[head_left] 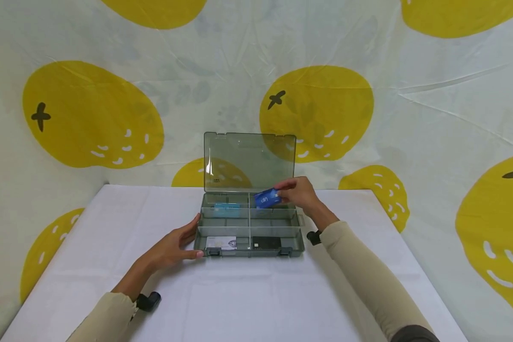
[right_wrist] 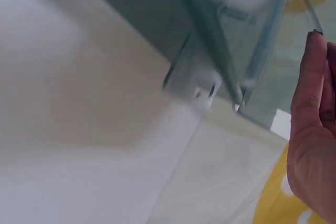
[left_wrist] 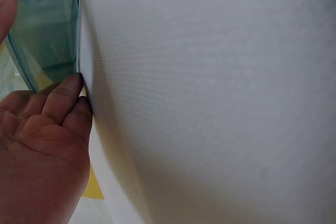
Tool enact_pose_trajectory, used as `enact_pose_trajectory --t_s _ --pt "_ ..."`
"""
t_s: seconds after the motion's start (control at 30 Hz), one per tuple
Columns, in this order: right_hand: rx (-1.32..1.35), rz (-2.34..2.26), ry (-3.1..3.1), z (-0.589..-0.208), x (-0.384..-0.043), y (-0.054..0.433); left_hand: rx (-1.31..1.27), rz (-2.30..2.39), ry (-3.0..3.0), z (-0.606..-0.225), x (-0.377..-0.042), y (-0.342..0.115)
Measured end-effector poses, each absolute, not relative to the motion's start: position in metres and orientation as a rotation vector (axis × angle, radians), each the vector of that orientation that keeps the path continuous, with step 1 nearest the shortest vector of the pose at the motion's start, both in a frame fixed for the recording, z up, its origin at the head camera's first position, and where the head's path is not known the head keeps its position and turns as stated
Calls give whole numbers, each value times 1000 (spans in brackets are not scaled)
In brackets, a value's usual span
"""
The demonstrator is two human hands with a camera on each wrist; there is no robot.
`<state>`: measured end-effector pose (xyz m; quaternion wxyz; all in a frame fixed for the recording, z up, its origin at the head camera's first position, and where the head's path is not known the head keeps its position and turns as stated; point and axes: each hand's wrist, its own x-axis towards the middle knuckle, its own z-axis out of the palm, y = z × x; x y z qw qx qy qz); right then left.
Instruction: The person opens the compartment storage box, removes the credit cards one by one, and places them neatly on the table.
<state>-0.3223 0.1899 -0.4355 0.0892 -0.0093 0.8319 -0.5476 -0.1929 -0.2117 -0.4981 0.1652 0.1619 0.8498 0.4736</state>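
Note:
A clear grey plastic compartment box stands on the white-covered table, its see-through lid raised at the back. My right hand pinches a blue card marked VIP, tilted over the back right compartment. At the box's left side my left hand holds it, thumb at the front corner and fingers along the side wall. A light blue card lies in the back left compartment. The front row contains a white card on the left and a black card on the right.
White cloth covers the table. A backdrop printed with big yellow fruit hangs behind the box and along the sides. Two latches sit on the box's front wall, one being the left latch.

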Motion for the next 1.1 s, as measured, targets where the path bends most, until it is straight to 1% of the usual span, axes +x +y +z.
enact_pose_trajectory --t_s 0.13,0.47,0.6,0.83,1.1 --pt "-29 -1694 2461 -436 -321 206 434 1343 2421 -499 -193 -212" --pt "106 -1884 2381 -440 -317 241 416 1342 2417 -501 -194 -212" --pt "161 -1879 2393 -440 -315 255 410 1341 2414 -501 -194 -212" --pt "353 -1858 2387 -443 -315 279 414 1354 2412 -501 -195 -213" --pt "439 -1898 2409 -454 -315 301 432 1362 2411 -502 -196 -213"
